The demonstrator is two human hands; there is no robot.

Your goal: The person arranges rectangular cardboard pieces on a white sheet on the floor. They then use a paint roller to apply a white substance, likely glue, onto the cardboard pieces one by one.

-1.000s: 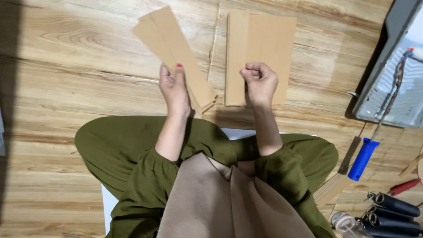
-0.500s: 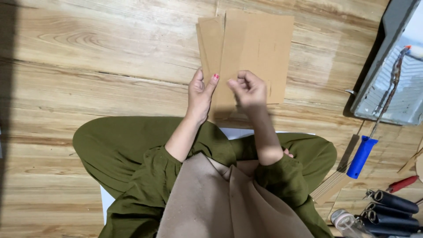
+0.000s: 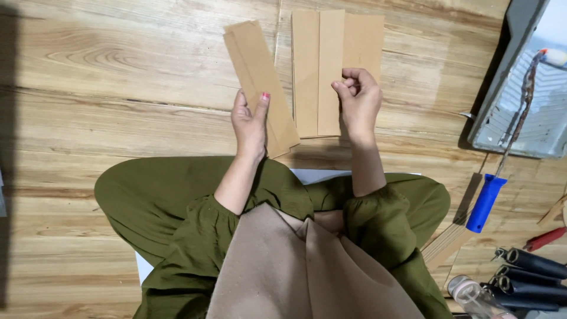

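I sit cross-legged on a wooden floor [image 3: 118, 88] in olive trousers. My left hand [image 3: 250, 123] grips a narrow folded cardboard strip [image 3: 257, 77], tilted to the left, thumb on top. My right hand [image 3: 358, 101] pinches the edge of a wider brown cardboard sheet [image 3: 331, 65] with lengthwise folds, held upright beside the strip. The two pieces are apart, with a small gap between them.
A grey paint tray [image 3: 525, 88] lies at the right with a roller on it, its blue handle [image 3: 485, 202] pointing toward me. Black tubes [image 3: 531, 269], a red-handled tool [image 3: 546, 238] and a clear bottle [image 3: 472, 292] sit at the lower right. White sheet under me [image 3: 322, 174].
The two cardboard pieces, which overlapped half a second ago, have come apart again. My left hand swung its strip out to the left; my right hand kept the wider sheet.
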